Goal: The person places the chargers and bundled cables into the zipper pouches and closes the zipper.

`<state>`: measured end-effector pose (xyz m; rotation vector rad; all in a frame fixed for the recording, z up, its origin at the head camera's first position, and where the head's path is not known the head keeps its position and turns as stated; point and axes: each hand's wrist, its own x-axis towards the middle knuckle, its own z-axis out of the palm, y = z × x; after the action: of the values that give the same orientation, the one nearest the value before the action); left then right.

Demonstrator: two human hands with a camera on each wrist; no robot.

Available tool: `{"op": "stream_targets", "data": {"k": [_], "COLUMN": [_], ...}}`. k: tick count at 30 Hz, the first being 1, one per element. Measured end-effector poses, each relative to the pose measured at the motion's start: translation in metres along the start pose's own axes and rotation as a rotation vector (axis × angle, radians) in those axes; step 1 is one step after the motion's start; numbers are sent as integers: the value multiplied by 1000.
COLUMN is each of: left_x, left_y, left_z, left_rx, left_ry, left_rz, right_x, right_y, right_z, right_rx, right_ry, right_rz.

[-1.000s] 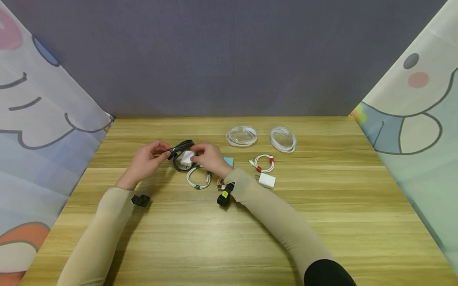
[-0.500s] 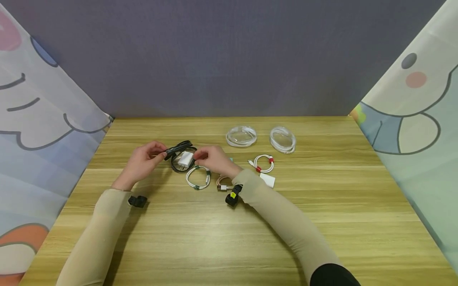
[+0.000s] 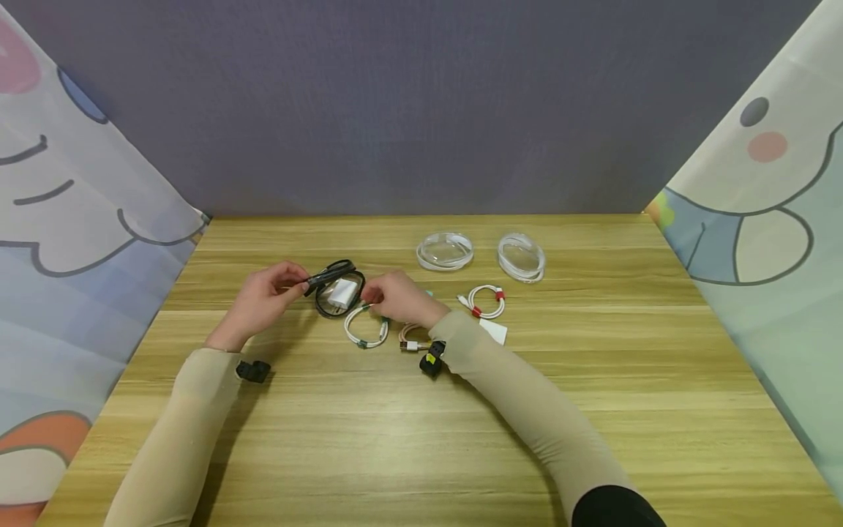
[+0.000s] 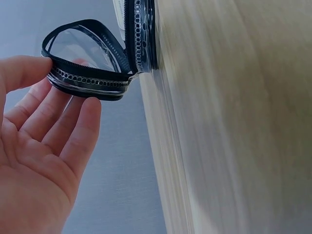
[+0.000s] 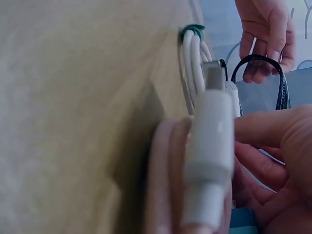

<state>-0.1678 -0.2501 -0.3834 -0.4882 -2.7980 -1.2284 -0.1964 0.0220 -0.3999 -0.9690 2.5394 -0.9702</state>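
Note:
A small round clear zip case (image 3: 324,277) with black trim stands unzipped at the left of the group. My left hand (image 3: 263,296) pinches its raised lid (image 4: 92,80) between thumb and fingers. A white charger plug (image 3: 342,293) lies in the case's lower half. Just right of the case, my right hand (image 3: 403,300) is low over the table, fingers loosely bent, at the upper edge of a coiled white cable (image 3: 353,337) with green ties. In the right wrist view its fingertips are hidden behind a blurred white USB connector (image 5: 209,141).
A beige coiled cable (image 3: 405,335) lies below my right wrist, and a mostly covered teal item (image 5: 243,222) beside that hand. Farther right are a white cable with red ties (image 3: 487,315) and another white plug (image 3: 494,331). Two clear round cases with white trim (image 3: 428,263) stand behind.
My right hand has let go of the white charger plug, now lying in the black-trimmed case, and moved slightly right and down toward the green-tied cable. My left hand keeps holding the lid.

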Motion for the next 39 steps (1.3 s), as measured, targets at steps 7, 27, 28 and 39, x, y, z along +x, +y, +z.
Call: {"op": "stream_targets", "data": {"k": [7, 27, 28, 39], "left_x": [1, 0, 0, 1], "left_y": [-1, 0, -1, -2], "left_z": [1, 2, 2, 3], "left_rx": [8, 27, 32, 38], "left_ry": [-4, 0, 0, -1], "left_rz": [0, 13, 15, 29], "right_x": [0, -4, -4, 1], "right_y": [-3, 4, 4, 10], "right_z": [2, -3, -3, -2], "right_rx": [-64, 88, 88, 107], "right_ry": [1, 100, 109, 201], "right_rz": [10, -30, -28, 54]}}
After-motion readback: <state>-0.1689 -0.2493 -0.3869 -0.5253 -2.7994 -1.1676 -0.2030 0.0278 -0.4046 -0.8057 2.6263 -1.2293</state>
